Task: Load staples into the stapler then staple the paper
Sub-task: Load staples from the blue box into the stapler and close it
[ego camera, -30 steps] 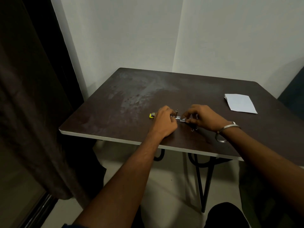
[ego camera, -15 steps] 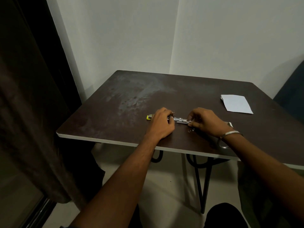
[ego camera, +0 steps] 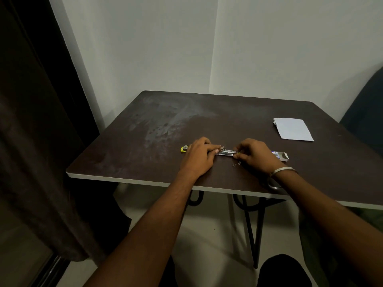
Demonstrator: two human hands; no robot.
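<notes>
A small stapler (ego camera: 227, 152) with yellow ends lies opened out flat on the dark table (ego camera: 145, 162), its metal channel showing between my hands. My left hand (ego camera: 199, 156) presses down on its left part, and a yellow tip (ego camera: 184, 149) sticks out past the hand. My right hand (ego camera: 256, 155) pinches the stapler's right end with thumb and fingers. A few loose staples (ego camera: 236, 164) lie just in front of that hand. Folded white paper (ego camera: 293, 129) rests at the table's far right.
A small staple box (ego camera: 280, 155) lies behind my right wrist, which wears a metal bangle (ego camera: 283, 170). A dark curtain (ego camera: 41, 121) hangs to the left of the table. White walls meet in a corner behind it.
My hands have drawn slightly apart along the stapler, so more of its metal channel shows. The staple box has come into view behind my right wrist.
</notes>
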